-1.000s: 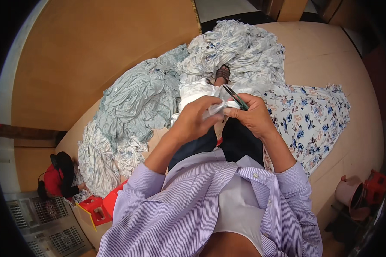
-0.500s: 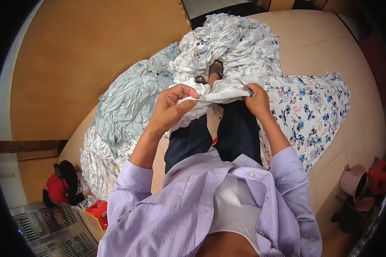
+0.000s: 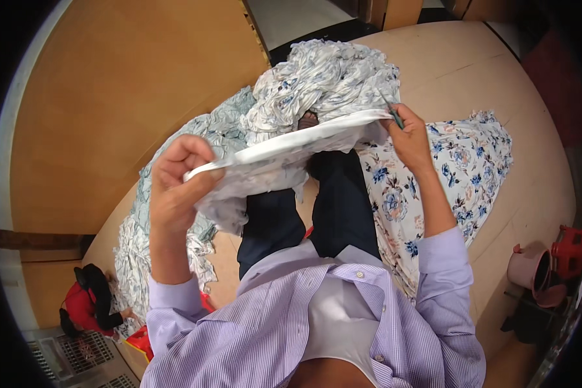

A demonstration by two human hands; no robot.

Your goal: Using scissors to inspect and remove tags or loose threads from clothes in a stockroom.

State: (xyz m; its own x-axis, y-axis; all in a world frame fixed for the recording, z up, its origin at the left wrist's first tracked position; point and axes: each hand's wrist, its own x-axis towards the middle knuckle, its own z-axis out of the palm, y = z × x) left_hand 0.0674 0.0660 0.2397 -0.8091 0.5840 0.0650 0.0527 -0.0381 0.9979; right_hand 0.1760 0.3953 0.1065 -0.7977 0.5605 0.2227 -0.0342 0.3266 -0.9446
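A white floral garment (image 3: 271, 165) is stretched between my two hands above my knees, its pale edge band running taut and slanting up to the right. My left hand (image 3: 181, 181) pinches the left end of the band between thumb and fingers. At the other end, my right hand (image 3: 409, 136) grips the band and also holds small green thread snips (image 3: 395, 115), their thin point upward. The garment's lower part hangs in loose folds over my left thigh.
Ahead lies a heap of white-and-blue floral cloth (image 3: 323, 77), with grey-green cloth (image 3: 220, 132) to its left. More floral cloth (image 3: 459, 168) spreads flat at right. A pink bucket (image 3: 529, 268) and a red crate (image 3: 569, 251) stand far right. A person (image 3: 90, 301) bends at lower left.
My hands have moved apart, pulling the band out long and taut. The left hand has shifted left and the right hand up and slightly right. The snips stay in my right hand.
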